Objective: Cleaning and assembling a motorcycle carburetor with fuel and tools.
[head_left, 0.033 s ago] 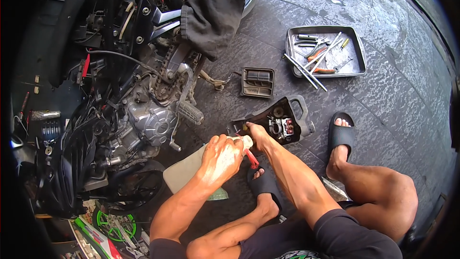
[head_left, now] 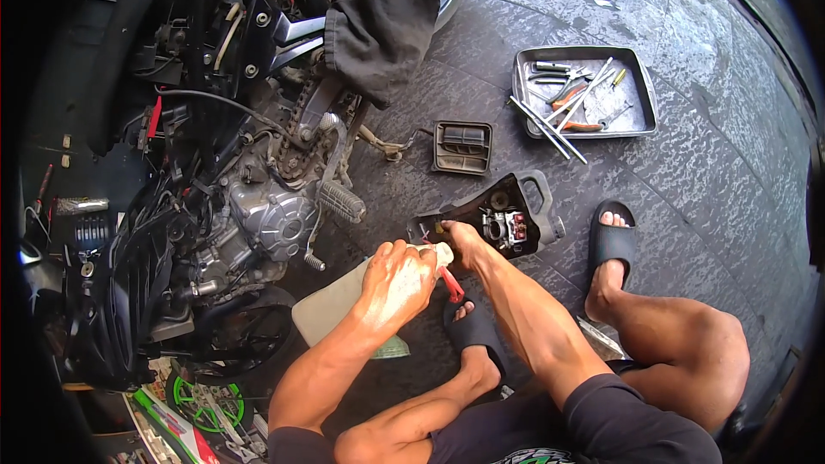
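Black plastic housing (head_left: 507, 219) is lying on the wet paving just ahead of your right hand (head_left: 460, 236), whose fingers are pinching its near edge. Your left hand (head_left: 397, 279) is gripping a red-handled tool (head_left: 450, 283) and pale cloth (head_left: 335, 305); slipping risks gouging the parts.

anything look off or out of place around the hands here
Long rods in the metal tray poke out over its lower-left rim onto the pavement. A small black grille cover lies loose on the ground, apart from the motorcycle.

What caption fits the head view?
Both hands, left and right, at a black housing beside a motorcycle engine, tool tray nearby.
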Demonstrator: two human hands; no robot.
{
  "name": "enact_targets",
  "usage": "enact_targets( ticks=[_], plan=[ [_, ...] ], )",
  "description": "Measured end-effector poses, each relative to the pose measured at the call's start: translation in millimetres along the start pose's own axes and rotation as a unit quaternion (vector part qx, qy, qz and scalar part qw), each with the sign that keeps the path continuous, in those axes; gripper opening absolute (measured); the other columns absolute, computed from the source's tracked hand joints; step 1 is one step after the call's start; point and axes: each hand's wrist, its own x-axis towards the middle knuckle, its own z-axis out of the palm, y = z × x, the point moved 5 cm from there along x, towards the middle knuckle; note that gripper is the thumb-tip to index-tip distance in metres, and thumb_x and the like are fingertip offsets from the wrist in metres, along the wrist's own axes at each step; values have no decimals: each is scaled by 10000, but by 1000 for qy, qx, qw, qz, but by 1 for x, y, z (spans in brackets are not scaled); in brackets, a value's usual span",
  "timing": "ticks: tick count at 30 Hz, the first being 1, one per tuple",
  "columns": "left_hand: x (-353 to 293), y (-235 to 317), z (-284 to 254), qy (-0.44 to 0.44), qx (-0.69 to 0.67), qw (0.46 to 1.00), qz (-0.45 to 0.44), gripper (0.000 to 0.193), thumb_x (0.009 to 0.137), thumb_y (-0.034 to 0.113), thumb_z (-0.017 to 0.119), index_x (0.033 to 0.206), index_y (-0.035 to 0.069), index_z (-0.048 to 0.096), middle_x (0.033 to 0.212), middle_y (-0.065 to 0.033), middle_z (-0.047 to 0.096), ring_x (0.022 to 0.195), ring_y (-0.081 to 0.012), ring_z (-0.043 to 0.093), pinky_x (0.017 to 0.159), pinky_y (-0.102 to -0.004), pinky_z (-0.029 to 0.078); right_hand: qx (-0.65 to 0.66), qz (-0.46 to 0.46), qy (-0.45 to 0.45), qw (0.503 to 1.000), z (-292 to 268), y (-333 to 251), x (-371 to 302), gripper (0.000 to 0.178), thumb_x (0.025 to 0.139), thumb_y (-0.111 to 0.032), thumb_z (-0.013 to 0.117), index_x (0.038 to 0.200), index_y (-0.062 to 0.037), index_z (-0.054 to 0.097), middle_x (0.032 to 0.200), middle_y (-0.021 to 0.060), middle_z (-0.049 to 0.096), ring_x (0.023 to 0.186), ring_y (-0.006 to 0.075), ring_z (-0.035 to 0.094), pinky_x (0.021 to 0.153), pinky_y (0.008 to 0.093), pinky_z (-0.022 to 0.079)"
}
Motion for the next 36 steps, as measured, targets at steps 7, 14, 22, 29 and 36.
enact_targets(
  ticks=[7,14,22,29,36],
  plan=[
    [5,1,-3,-2,4,1000,16,341,768,234,751,1023,38,638,826,-119,655,830,-278,606,776,-408,447,123,18,-92,988,8,10,12,284,1035,-274,542,978,-12,632,770,104,640,568,247,627,565,434,587],
    [7,3,-5,8,13,1000,17,319,771,231,751,1002,35,653,792,-116,655,829,-282,614,778,-403,450,-14,64,-24,998,-10,5,8,349,1027,-406,524,862,-112,613,615,11,542,472,189,473,485,380,383],
    [11,3,-6,44,60,997,38,128,794,160,671,859,50,685,704,-92,663,744,-228,638,724,-363,453,-154,-50,-8,987,2,-12,-26,198,988,-206,618,984,-13,662,787,71,654,674,214,632,484,378,472],
    [7,3,-14,44,36,998,27,180,826,209,683,884,38,679,726,-90,662,760,-237,629,735,-370,454,147,-37,-83,985,14,-6,-20,296,1023,-284,563,1005,0,644,897,117,650,740,237,628,579,402,516],
    [-11,2,-13,32,-14,999,-3,310,768,241,769,963,41,633,822,-121,638,845,-284,598,781,-412,449,174,-23,25,984,-2,-8,-16,435,1037,-449,478,717,-154,454,584,-22,370,460,147,312,428,314,249]
  ],
)
